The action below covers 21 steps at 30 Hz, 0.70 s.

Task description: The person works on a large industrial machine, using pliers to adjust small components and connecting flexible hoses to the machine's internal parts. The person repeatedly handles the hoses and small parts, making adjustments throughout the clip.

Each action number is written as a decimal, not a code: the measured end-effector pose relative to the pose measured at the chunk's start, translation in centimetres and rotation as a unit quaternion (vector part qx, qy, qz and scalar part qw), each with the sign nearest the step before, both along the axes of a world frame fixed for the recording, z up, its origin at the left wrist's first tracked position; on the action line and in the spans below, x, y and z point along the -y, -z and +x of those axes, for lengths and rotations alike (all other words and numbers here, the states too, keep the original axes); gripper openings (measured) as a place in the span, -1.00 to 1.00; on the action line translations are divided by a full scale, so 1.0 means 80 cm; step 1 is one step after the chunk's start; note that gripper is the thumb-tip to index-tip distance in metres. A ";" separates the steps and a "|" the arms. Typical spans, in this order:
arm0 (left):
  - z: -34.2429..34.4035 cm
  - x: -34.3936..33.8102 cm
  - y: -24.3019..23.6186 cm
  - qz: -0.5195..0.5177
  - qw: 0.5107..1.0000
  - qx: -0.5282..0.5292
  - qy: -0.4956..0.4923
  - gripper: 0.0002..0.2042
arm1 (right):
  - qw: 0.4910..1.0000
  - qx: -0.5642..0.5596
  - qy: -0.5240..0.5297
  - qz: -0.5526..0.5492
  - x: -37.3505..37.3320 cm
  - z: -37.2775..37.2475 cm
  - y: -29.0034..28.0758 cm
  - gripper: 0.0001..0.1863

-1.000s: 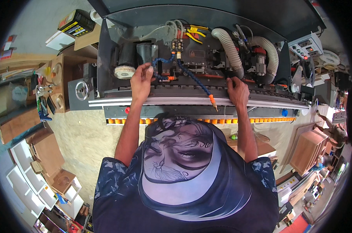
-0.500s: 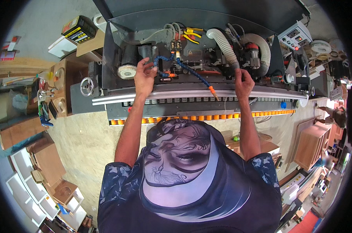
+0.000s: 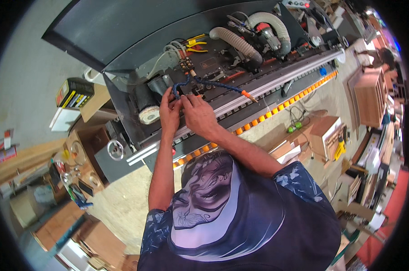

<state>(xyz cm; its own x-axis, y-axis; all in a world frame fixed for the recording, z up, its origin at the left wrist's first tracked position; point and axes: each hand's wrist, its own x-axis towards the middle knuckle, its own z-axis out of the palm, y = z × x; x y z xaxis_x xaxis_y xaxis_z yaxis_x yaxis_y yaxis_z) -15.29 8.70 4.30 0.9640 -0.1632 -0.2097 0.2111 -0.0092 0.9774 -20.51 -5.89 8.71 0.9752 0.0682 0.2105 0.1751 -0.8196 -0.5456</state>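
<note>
Inside the open machine, both my hands meet at the bent blue segmented hose (image 3: 182, 84) on the left. My left hand (image 3: 169, 116) has its fingers closed around the hose's lower bend. From the right, my right hand (image 3: 199, 116) reaches across with its fingertips pinched at the same hose, beside the left fingers; the hose's lower part is hidden behind it. A second blue hose (image 3: 220, 86) runs right and ends in an orange nozzle (image 3: 246, 94). Left of my hands lies a dark cylinder with a round white buffing wheel (image 3: 149, 115).
Yellow-handled pliers (image 3: 196, 44) lie behind the hose valve block (image 3: 185, 64). Ribbed grey ducts (image 3: 236, 43) arch at the right. A silver rail (image 3: 240, 100) and a row of orange rollers (image 3: 261, 118) cross the machine's front. A handwheel (image 3: 116, 149) stands at the left.
My right hand has left the ribbed duct and come left to the blue hose. My left hand has closed in on the hose. The whole view has turned and shifted.
</note>
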 end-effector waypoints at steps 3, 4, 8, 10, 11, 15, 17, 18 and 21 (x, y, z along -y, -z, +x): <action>0.010 -0.012 -0.008 0.047 0.998 0.008 0.043 -0.37 | 0.998 -0.006 0.061 -0.012 -0.036 0.009 0.029 -0.38; 0.011 -0.014 -0.008 0.083 0.995 0.019 0.055 -0.37 | 0.997 -0.021 0.077 -0.010 -0.043 0.009 0.032 -0.38; 0.017 -0.011 0.004 0.027 0.998 0.043 0.048 -0.39 | 0.989 -0.097 0.107 0.028 -0.044 0.021 0.036 -0.36; 0.016 -0.010 0.013 -0.014 0.998 0.050 0.028 -0.40 | 0.986 -0.146 0.079 0.009 -0.039 0.024 0.028 -0.38; 0.017 -0.010 0.017 -0.021 0.998 0.049 0.020 -0.40 | 0.983 -0.170 0.063 -0.002 -0.035 0.027 0.024 -0.40; 0.016 -0.005 0.013 0.004 1.000 0.029 0.006 -0.42 | 0.993 -0.100 0.061 -0.010 -0.027 0.025 0.021 -0.45; 0.015 -0.007 0.011 0.018 0.999 0.043 0.005 -0.44 | 0.995 -0.079 0.051 -0.010 -0.025 0.027 0.026 -0.44; 0.015 -0.007 0.010 0.025 0.998 0.050 0.004 -0.44 | 0.995 -0.090 0.047 -0.001 -0.026 0.028 0.028 -0.44; 0.014 -0.006 0.016 0.021 0.998 0.050 -0.005 -0.45 | 0.993 -0.113 0.043 0.015 -0.019 0.028 0.027 -0.42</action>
<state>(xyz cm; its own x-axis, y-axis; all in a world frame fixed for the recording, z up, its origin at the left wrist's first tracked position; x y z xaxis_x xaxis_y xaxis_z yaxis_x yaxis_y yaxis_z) -14.21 9.22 3.05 0.9820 -0.1473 -0.1179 0.1119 -0.0487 0.9925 -18.24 -4.38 6.53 0.9997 -0.0196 -0.0131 -0.0236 -0.8087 -0.5878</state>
